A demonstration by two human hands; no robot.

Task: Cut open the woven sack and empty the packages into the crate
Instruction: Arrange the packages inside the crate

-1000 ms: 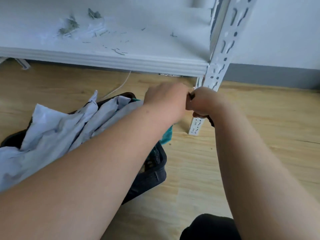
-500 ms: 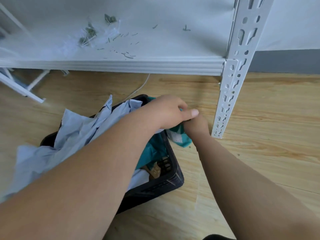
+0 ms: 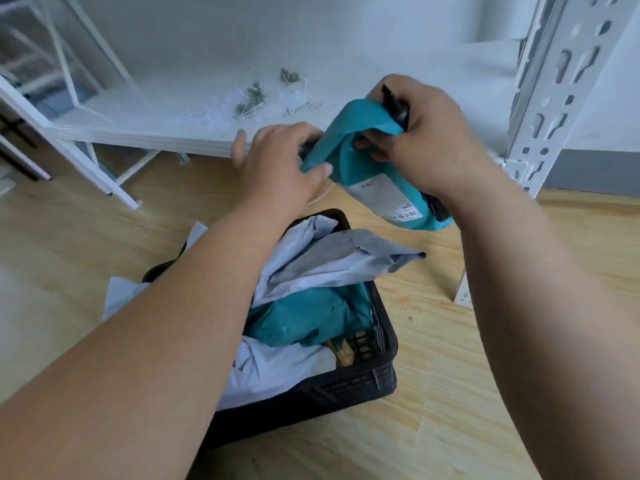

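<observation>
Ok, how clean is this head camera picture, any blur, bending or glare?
Head view: soft daylight, no glare; wide-angle lens bows the white slotted metal shelf post; left hand slightly motion-smeared; label on the teal plastic mailer package too blurred to read; black plastic crate reasonably sharp.

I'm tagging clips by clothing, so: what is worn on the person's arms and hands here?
Nothing shows on either. The left hand and right hand are bare, with no gloves, rings or watch visible. Both forearms are uncovered to the frame edge; no sleeve is in view.
</observation>
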